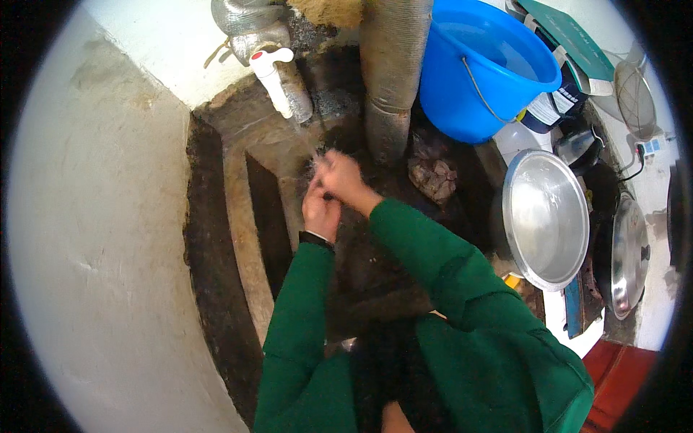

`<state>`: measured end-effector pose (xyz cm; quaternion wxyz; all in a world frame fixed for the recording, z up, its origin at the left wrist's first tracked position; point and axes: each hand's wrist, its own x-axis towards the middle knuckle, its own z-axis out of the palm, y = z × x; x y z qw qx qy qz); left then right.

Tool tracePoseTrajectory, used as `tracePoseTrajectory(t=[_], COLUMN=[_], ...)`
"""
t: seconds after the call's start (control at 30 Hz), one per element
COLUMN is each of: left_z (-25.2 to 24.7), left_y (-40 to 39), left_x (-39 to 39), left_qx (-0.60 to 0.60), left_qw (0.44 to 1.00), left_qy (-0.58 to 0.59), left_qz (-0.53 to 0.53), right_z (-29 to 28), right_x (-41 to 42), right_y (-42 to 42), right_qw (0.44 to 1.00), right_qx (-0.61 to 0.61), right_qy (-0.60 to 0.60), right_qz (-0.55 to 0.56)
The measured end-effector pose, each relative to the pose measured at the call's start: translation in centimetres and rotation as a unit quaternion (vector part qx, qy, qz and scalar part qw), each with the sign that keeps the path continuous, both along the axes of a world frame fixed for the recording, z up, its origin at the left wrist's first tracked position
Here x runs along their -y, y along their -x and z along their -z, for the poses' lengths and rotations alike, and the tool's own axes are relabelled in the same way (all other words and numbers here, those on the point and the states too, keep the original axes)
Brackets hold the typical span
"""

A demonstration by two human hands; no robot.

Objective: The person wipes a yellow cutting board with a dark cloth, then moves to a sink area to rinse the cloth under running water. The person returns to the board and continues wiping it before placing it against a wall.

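Water (307,139) runs from a white plastic tap (275,89) with a red mark on its handle. Just below the spout, my left hand (320,214) and my right hand (345,176) meet in the stream. The right one overlaps the left one's fingers and is blurred. A small dark spot shows between them, but I cannot tell whether it is an object or a shadow. A dark band circles my left wrist. Beneath both hands lies a dark, stained concrete basin (260,254) with a raised ledge.
A grey pipe (391,81) rises behind the basin. Right of it stand a blue bucket (460,103) holding water and a clear bag of pale chunks (435,176). Farther right are a metal basin (547,222), a pot lid (629,257) and a wire strainer (634,100). A wall (103,233) borders the left.
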<state>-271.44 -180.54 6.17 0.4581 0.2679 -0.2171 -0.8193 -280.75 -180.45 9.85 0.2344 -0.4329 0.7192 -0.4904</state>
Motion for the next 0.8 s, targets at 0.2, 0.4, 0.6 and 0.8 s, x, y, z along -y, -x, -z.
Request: tracePoseTrajectory(t=[0.2, 0.4, 0.6, 0.8], left_z=[0.3, -0.7, 2.0, -2.0], left_y=[0.4, 1.5, -1.5, 1.2], left_x=[2.8, -1.0, 2.7, -0.3], left_qx=[-0.281, 0.043, -0.087, -0.043], left_qw=[0.942, 0.998, 0.991, 0.996], left_qy=[0.116, 0.033, 0.056, 0.044], left_qz=[0.139, 0.023, 0.084, 0.065], right_z=[3.0, 3.6, 3.8, 4.4], right_x=[0.3, 2.5, -0.6, 2.0], right_y=[-2.4, 2.8, -2.6, 1.7], right_qw=[0.983, 0.991, 0.98, 0.998], right_qx=[-0.077, -0.042, -0.053, -0.009], right_qy=[0.153, 0.082, 0.146, 0.052], right_qz=[-0.071, 0.099, -0.128, 0.031])
